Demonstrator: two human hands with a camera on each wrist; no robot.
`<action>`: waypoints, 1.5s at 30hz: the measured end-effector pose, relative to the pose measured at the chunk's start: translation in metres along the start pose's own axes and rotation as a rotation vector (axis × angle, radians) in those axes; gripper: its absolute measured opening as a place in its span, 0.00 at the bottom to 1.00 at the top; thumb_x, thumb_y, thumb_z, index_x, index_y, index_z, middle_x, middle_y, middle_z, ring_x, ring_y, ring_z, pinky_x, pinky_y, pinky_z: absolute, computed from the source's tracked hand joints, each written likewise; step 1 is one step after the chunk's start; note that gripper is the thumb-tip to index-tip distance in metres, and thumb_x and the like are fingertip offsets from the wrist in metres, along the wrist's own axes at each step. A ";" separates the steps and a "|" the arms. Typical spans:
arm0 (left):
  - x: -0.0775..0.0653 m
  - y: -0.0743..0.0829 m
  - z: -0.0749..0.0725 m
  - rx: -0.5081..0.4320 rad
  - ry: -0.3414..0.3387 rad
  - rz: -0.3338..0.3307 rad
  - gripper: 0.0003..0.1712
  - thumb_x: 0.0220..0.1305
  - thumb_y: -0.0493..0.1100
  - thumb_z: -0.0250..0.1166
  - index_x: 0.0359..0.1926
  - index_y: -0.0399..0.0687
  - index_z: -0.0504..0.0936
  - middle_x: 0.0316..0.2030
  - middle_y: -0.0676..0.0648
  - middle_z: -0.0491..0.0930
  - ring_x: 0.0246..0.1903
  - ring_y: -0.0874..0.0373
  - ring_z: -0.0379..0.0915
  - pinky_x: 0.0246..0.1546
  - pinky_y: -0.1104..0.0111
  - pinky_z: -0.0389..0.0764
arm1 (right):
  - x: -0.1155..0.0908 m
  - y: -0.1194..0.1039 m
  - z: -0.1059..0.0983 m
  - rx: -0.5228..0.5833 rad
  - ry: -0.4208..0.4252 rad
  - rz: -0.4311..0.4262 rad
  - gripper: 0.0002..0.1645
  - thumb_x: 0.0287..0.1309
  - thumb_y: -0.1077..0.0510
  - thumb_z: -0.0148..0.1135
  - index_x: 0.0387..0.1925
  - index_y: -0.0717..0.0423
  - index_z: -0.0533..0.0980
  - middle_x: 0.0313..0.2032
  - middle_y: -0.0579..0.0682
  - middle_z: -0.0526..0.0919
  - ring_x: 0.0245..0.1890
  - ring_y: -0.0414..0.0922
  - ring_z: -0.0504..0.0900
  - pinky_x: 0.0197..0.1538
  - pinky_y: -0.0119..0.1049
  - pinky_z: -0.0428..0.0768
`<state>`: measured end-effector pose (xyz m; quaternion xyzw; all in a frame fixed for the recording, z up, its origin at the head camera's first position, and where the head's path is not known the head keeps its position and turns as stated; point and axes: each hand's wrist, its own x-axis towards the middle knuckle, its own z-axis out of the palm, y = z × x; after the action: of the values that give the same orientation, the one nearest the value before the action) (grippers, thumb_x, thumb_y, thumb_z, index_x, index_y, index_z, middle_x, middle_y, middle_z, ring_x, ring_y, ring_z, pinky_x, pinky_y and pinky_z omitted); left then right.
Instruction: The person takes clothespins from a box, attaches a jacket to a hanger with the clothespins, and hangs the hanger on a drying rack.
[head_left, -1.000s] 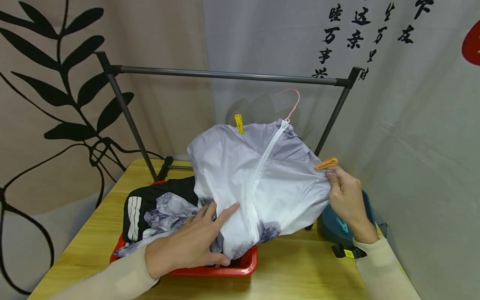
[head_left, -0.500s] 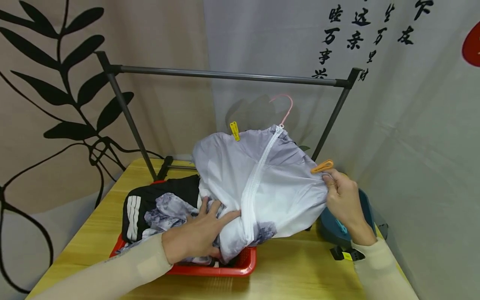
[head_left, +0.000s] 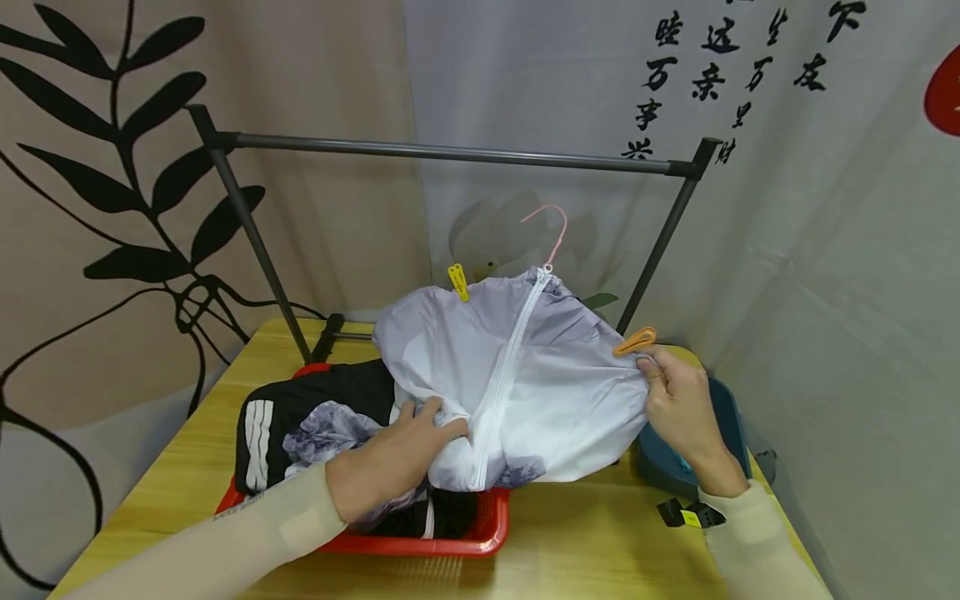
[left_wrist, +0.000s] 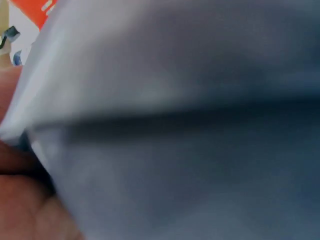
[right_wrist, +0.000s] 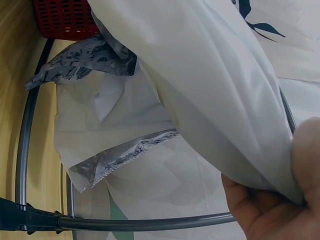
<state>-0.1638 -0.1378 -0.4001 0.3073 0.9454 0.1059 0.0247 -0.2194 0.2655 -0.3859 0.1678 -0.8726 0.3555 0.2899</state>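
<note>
A pale lilac-and-white zip jacket [head_left: 570, 400] hangs on a pink hanger [head_left: 557, 237], whose hook stands free below the rack's bar. A yellow clothespin [head_left: 458, 282] clips its left shoulder and an orange clothespin [head_left: 635, 342] its right. My right hand [head_left: 684, 408] pinches the fabric just beside the orange one; in the right wrist view the jacket cloth [right_wrist: 200, 85] runs into those fingers. At the jacket's lower left, my left hand [head_left: 397, 458] grips a fold with bent fingers. Blurred fabric [left_wrist: 175, 165] fills most of the left wrist view, its edge between the fingers.
Under the left forearm, a red basket [head_left: 491, 533] holds black clothing with white stripes [head_left: 330, 392] and a grey patterned garment [head_left: 322, 433]. A dark metal rack [head_left: 450, 152] stands behind on the wooden table [head_left: 600, 542]. A blue bin [head_left: 723, 417] sits beyond the right hand.
Jacket and hanger have come down and slightly left, with the right hand following. The left hand's spread fingers have drawn in on the cloth, and the jacket's hem has lifted off the basket's front.
</note>
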 end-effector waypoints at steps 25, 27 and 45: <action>0.009 -0.007 -0.046 -0.024 0.415 0.079 0.34 0.56 0.17 0.80 0.61 0.43 0.84 0.53 0.38 0.85 0.47 0.47 0.86 0.48 0.53 0.94 | 0.004 -0.011 -0.010 -0.042 0.077 -0.018 0.09 0.84 0.70 0.63 0.51 0.69 0.88 0.32 0.62 0.91 0.29 0.42 0.80 0.29 0.27 0.67; 0.011 -0.005 -0.042 -0.030 0.405 0.087 0.33 0.57 0.18 0.79 0.61 0.43 0.84 0.53 0.38 0.84 0.45 0.47 0.85 0.47 0.54 0.94 | 0.005 -0.011 -0.011 -0.046 0.082 -0.012 0.09 0.83 0.70 0.63 0.51 0.68 0.88 0.29 0.60 0.89 0.27 0.39 0.78 0.28 0.28 0.67; 0.031 0.048 -0.008 0.362 -0.010 0.064 0.52 0.54 0.75 0.90 0.60 0.46 0.77 0.59 0.42 0.76 0.50 0.44 0.81 0.25 0.62 0.87 | 0.000 -0.012 -0.004 -0.057 0.077 -0.046 0.08 0.81 0.72 0.64 0.49 0.69 0.89 0.37 0.64 0.94 0.32 0.49 0.83 0.35 0.25 0.70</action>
<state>-0.1620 -0.0829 -0.3815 0.3370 0.9387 -0.0667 -0.0296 -0.2119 0.2601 -0.3779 0.1658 -0.8664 0.3302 0.3359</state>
